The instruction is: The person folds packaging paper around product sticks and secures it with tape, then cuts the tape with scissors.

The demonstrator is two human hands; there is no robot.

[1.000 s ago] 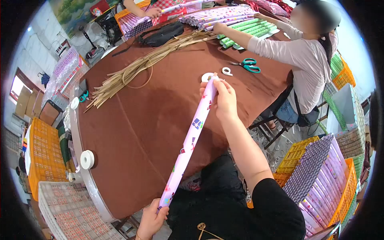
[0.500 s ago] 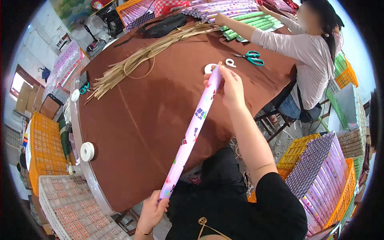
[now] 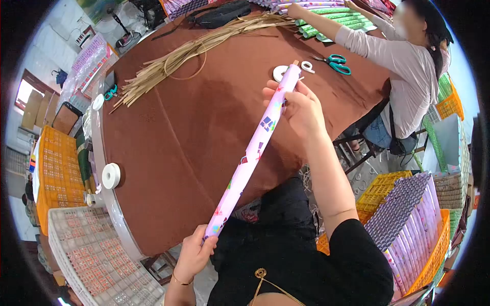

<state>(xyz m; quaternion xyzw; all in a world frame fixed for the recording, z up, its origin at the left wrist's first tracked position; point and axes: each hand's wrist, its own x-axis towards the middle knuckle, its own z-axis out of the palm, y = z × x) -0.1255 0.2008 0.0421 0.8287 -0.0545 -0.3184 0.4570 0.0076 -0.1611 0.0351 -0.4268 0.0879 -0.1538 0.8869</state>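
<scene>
A lilac wrapping paper roll (image 3: 253,148) with coloured gift pictures on it slants across my front, held above the brown tabletop. A short brown end sticks out of its top. My left hand (image 3: 197,250) grips the lower end, thumb on top. Near the upper end, my right hand (image 3: 301,104) holds the roll loosely, with fingers behind it and the thumb on the near side. Just beyond the upper end lie a white tape roll (image 3: 278,73) and a smaller white tape ring (image 3: 307,66). Teal-handled scissors (image 3: 336,64) lie to their right.
Brown strips (image 3: 178,58) lie in a bundle across the brown tabletop (image 3: 153,188). A white spool (image 3: 111,176) stands at the left edge. Another person (image 3: 393,66) reaches toward green rolls (image 3: 334,23). An orange crate (image 3: 434,255) of lilac rolls stands at my right.
The roll's upper end and my right hand have shifted right in view. My right fingers have loosened and slid slightly down, showing more of the brown end. The camera view has turned slightly.
</scene>
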